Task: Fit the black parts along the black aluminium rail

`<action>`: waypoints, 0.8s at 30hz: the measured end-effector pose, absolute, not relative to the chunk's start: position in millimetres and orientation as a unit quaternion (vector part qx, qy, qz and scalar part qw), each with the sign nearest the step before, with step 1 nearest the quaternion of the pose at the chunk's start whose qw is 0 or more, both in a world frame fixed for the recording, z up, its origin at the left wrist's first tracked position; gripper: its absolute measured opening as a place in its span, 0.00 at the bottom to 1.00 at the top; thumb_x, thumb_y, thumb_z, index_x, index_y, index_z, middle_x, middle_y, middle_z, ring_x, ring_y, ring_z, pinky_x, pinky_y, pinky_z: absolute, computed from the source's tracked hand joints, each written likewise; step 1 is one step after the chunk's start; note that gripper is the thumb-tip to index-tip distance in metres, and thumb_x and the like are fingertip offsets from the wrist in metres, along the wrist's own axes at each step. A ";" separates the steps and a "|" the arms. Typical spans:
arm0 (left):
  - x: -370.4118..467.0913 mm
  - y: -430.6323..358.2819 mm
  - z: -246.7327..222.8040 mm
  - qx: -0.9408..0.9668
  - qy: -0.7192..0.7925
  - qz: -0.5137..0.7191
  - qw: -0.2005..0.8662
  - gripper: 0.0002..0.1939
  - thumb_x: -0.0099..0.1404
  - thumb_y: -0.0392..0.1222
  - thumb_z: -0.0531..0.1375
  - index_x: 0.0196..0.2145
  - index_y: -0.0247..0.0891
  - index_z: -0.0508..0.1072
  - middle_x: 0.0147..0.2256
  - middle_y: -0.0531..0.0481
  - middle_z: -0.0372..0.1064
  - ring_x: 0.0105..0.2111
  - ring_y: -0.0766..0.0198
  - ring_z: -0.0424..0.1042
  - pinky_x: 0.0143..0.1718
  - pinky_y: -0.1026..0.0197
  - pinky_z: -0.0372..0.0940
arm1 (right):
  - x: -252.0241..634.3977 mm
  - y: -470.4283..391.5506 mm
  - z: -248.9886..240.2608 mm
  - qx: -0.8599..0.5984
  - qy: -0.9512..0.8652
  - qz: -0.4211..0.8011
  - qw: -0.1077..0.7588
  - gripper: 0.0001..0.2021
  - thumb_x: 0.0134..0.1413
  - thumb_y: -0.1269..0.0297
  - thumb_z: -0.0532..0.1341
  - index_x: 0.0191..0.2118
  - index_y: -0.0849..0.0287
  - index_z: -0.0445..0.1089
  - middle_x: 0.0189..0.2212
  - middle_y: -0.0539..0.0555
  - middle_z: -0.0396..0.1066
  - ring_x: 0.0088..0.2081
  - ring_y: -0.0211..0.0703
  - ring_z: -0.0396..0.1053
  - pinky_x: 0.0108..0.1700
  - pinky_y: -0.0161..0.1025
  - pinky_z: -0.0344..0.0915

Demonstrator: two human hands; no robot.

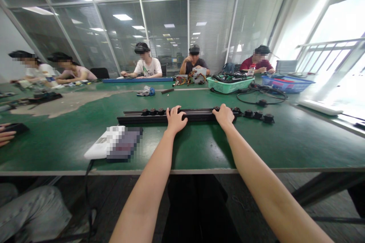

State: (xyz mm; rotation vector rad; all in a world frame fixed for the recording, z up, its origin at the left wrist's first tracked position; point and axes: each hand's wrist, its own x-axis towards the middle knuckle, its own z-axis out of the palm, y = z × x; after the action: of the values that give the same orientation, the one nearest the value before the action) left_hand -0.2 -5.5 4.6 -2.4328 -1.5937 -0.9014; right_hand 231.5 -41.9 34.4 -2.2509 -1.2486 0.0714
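A long black rail (142,119) with a channel along its length lies crosswise on the green table. My left hand (176,120) curves over it near the middle, fingers reaching to the far side and thumb at the near side. Farther right, my right hand (224,115) grips the same rail close to its right end, with some fingertips hidden. Small black blocky parts (153,112) stand in a row along the rail's far side at the left. Several more black parts (258,115) line up on the table past its right end.
A white device (104,143) and a dark blurred object lie left of my forearms. Beyond the rail are a crumpled cloth (146,91), a green basket (228,85) of cables, a blue basket (288,83) and a looped black cable (262,102). Several people sit around the table.
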 end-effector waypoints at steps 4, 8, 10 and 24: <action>-0.1 -4.9 4.2 -0.799 -0.522 -0.295 0.049 0.12 0.65 0.45 0.60 0.45 0.47 0.79 0.65 0.46 0.61 0.68 0.51 0.56 0.73 0.37 0.33 | 231.9 -40.7 32.7 -0.838 -0.464 0.026 0.287 0.19 0.64 0.54 0.61 0.54 0.62 0.66 0.51 0.67 0.73 0.54 0.58 0.74 0.53 0.50 0.69; -0.5 -3.6 3.0 -0.799 -0.522 -0.294 0.052 0.13 0.65 0.46 0.60 0.45 0.47 0.79 0.65 0.46 0.61 0.68 0.51 0.56 0.73 0.37 0.33 | 233.4 -39.9 31.0 -0.839 -0.460 0.024 0.289 0.19 0.64 0.54 0.61 0.54 0.63 0.67 0.52 0.68 0.73 0.54 0.58 0.73 0.54 0.50 0.69; -0.7 -3.2 2.6 -0.798 -0.523 -0.295 0.052 0.12 0.65 0.46 0.60 0.45 0.47 0.79 0.65 0.47 0.61 0.68 0.51 0.56 0.73 0.37 0.33 | 234.1 -39.9 30.9 -0.839 -0.460 0.024 0.289 0.19 0.64 0.55 0.61 0.54 0.62 0.67 0.52 0.68 0.73 0.54 0.57 0.73 0.54 0.50 0.69; -0.6 -5.0 3.8 -0.797 -0.522 -0.300 0.050 0.12 0.65 0.45 0.60 0.44 0.47 0.79 0.64 0.47 0.61 0.67 0.51 0.57 0.73 0.37 0.33 | 239.3 -40.5 32.0 -0.846 -0.448 0.017 0.290 0.20 0.64 0.55 0.61 0.53 0.64 0.68 0.52 0.68 0.72 0.54 0.58 0.74 0.53 0.49 0.70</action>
State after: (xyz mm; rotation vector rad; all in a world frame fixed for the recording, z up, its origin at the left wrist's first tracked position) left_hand -0.6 -5.0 3.8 -2.4270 -1.5887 -0.9131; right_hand 239.3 -40.5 32.0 -2.2564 -1.1955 0.0465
